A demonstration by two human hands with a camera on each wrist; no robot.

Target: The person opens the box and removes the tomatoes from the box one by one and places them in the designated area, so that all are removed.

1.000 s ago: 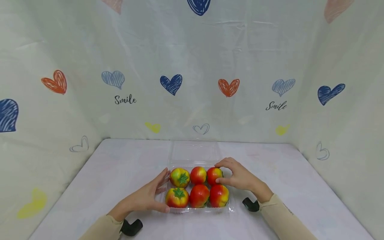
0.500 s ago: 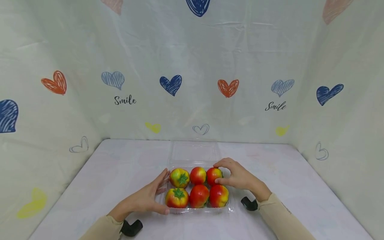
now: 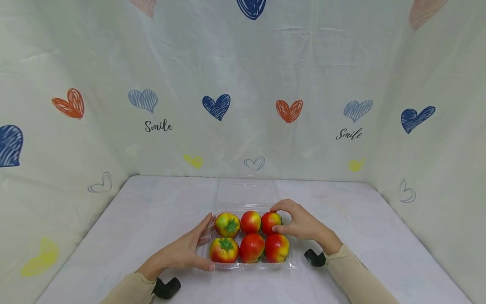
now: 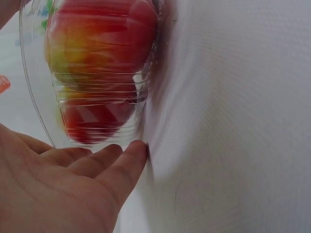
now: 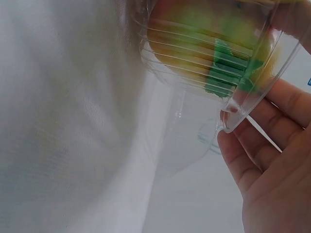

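Note:
A clear plastic clamshell box (image 3: 228,266) holds two rows of red-and-yellow tomatoes, some showing green leafy tops. My left hand (image 3: 182,252) lies along the box's left side, its thumb by the near left corner. In the left wrist view its fingers (image 4: 104,162) are nearly straight against the ribbed wall. My right hand (image 3: 303,223) reaches over the right side, thumb and index finger around the back right tomato (image 3: 268,220). In the right wrist view its other fingers (image 5: 243,155) are outside the box rim, and a green leafy top (image 5: 226,73) shows through the wall.
The box's clear lid (image 3: 246,191) is folded back on the white-covered table (image 3: 322,198). A heart-printed curtain (image 3: 250,76) stands behind and at both sides. A black wrist mount (image 3: 167,288) is below the left hand, another black mount (image 3: 315,258) by the right wrist.

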